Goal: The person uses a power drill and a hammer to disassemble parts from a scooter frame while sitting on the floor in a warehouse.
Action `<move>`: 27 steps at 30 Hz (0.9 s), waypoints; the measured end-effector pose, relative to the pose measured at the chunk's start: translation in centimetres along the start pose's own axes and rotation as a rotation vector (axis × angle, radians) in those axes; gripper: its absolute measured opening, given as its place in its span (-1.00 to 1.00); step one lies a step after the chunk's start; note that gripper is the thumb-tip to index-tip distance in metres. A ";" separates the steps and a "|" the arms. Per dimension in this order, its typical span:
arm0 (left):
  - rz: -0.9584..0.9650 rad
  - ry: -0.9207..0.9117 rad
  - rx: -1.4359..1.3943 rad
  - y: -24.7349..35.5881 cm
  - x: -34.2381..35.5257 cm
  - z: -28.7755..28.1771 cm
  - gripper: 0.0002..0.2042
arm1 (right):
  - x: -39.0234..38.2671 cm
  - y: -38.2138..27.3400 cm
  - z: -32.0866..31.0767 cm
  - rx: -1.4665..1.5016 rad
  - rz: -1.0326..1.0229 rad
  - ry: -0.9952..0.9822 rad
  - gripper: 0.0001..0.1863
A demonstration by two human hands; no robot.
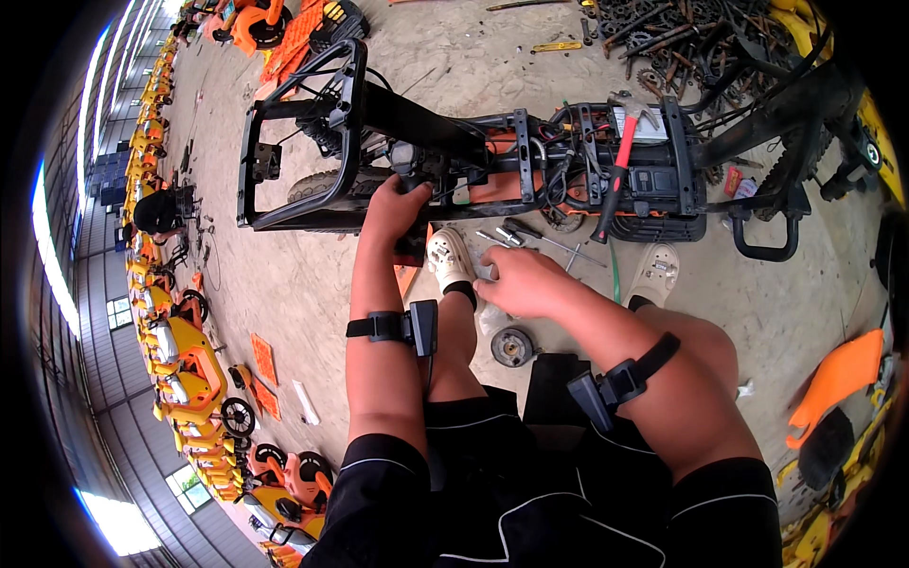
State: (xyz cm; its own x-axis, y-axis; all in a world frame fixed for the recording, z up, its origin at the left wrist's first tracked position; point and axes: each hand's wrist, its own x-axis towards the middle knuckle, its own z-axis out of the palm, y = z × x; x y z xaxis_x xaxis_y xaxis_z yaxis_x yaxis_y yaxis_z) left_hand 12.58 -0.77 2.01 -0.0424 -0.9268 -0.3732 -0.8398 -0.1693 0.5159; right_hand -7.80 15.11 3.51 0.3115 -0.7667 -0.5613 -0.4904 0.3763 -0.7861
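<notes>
Our left hand (394, 210) is at a dark power tool (407, 159) by the black vehicle frame (426, 128); its fingers are hidden, so we cannot tell whether that grip is closed. Our right hand (526, 282) is curled near the pale left shoe (449, 257), fingertips turned from us; whether its grip holds anything we cannot tell. The frame partly covers a tyre (311, 186); the dark rim cuts off yellow parts (885, 151) at right.
</notes>
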 end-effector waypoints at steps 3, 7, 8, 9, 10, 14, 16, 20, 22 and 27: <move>0.014 0.049 0.054 -1.1 1.0 0.2 -0.49 | 0.1 0.1 0.0 0.011 -0.005 0.002 -0.52; -0.010 -0.031 0.126 1.2 0.5 -0.5 -0.48 | 0.1 0.3 -0.6 0.009 -0.014 0.030 -0.53; -0.015 -0.044 0.125 1.5 0.5 -0.6 -0.48 | 0.1 0.3 -0.8 0.007 -0.019 0.042 -0.53; -0.018 -0.059 0.123 1.7 0.6 -0.8 -0.49 | 0.2 0.4 -0.9 0.005 -0.021 0.054 -0.53; -0.021 -0.074 0.121 1.8 0.8 -0.9 -0.50 | 0.2 0.4 -1.1 0.003 -0.021 0.067 -0.53; -0.037 -0.117 0.116 1.1 1.6 -1.0 -0.52 | 0.2 0.2 -1.6 0.024 -0.017 0.070 -0.51; -0.044 -0.125 0.106 1.3 1.7 -1.2 -0.52 | 0.4 0.1 -1.6 0.023 -0.008 0.062 -0.50; -0.008 -0.109 0.214 2.0 1.0 -1.3 -0.47 | 1.2 0.3 -0.8 -0.025 -0.015 0.034 -0.46; -0.049 -0.128 0.208 1.7 1.6 -0.8 -0.46 | 1.6 0.4 -0.7 -0.006 -0.033 0.079 -0.41; -0.106 -0.130 0.030 0.7 3.2 0.9 -0.53 | 2.3 -0.4 -0.9 0.052 -0.026 0.056 -0.41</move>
State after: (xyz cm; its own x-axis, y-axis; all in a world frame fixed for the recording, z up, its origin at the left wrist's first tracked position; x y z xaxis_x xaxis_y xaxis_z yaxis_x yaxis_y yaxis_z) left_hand 11.37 -3.54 0.53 -0.0210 -0.8530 -0.5215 -0.8592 -0.2513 0.4457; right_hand -7.60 12.75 2.75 0.2764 -0.8041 -0.5264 -0.4392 0.3815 -0.8134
